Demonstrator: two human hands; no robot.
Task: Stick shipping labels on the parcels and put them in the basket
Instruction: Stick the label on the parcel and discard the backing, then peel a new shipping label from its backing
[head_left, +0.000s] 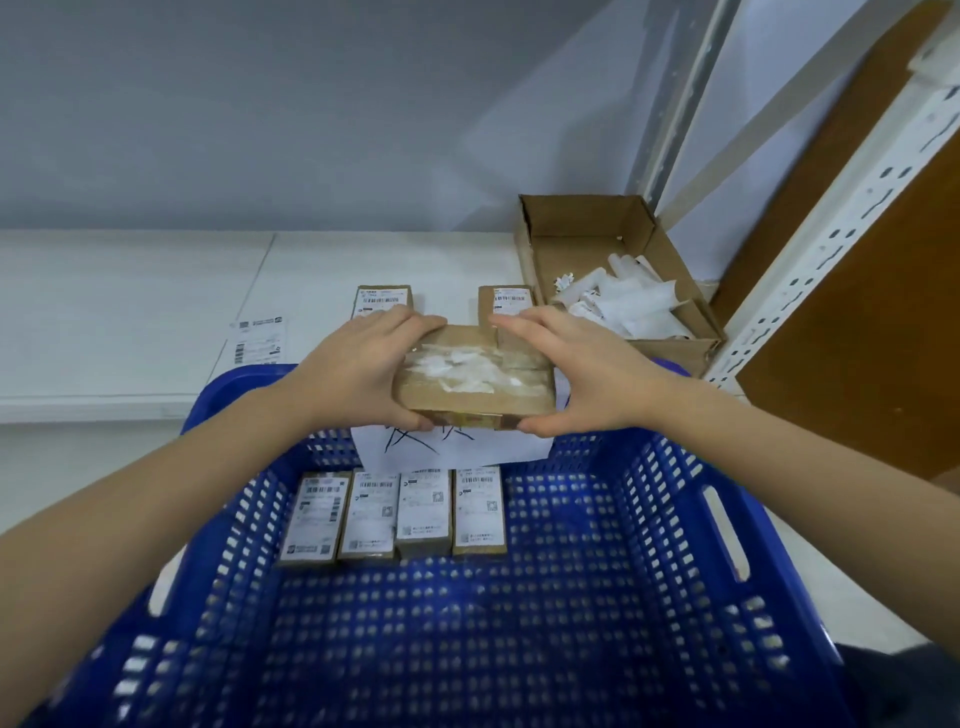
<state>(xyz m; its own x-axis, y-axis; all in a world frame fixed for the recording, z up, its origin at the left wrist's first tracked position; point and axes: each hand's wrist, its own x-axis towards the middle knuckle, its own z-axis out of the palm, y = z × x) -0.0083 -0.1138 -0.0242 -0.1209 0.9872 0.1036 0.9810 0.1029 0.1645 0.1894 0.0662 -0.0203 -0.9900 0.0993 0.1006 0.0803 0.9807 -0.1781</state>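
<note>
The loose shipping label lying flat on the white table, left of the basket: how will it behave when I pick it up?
The shipping label is a thin sheet lying flat, so it will probably flop and bend when lifted. It looks very light, and a push would likely slide it along the smooth table. With no raised edge showing, lifting it may need a fingernail.

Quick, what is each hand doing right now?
Left hand: closed on the parcel's left end.
Right hand: closed on its right end.

1 head-worn wide-angle view looks forward and down from close above the blue basket, facing the white worktop and grey wall beyond the grip; edges bend, so its tilt is probably steep.
</note>
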